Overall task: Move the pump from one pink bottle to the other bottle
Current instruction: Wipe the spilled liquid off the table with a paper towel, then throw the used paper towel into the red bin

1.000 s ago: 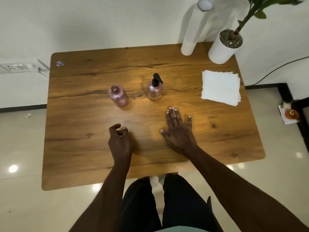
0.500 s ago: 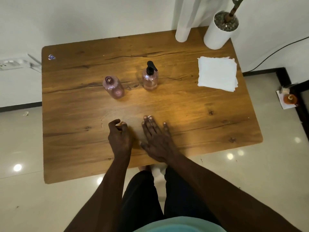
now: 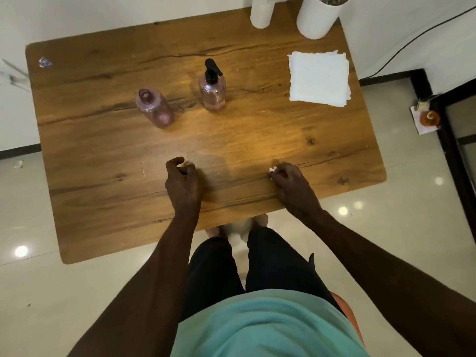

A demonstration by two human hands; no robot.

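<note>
Both bottles stand upright toward the far half of the bench (image 3: 103, 155), well apart from the hands, which rest near the near edge.

Pump bottle (image 3: 212, 92): pink, clear, roughly mid-bench along the width. The black pump (image 3: 211, 70) sits screwed on its neck, nozzle pointing toward the right edge. Long axis vertical, so the pump should come off by a twist and a straight lift.

Open bottle (image 3: 154, 108): pink, no pump, mouth bare, standing to the left of the pump bottle with a clear gap between them, and slightly nearer the person.

Left hand (image 3: 182, 181): loosely curled, knuckles up, holding nothing, resting on the bench. Right hand (image 3: 291, 184): fingers curled under, also on the bench; a small white speck shows at its fingertips, too small to tell what it is.

Judgement: task not begun. The pump bottle lies straight ahead, between the two hands' lines and a little closer to the left one. The left hand is plainly nearer the open bottle. Likely split: one hand steadies the pump bottle, the other unscrews.

Stack of white napkins (image 3: 319, 78) toward the far right corner, clear of the work.
</note>
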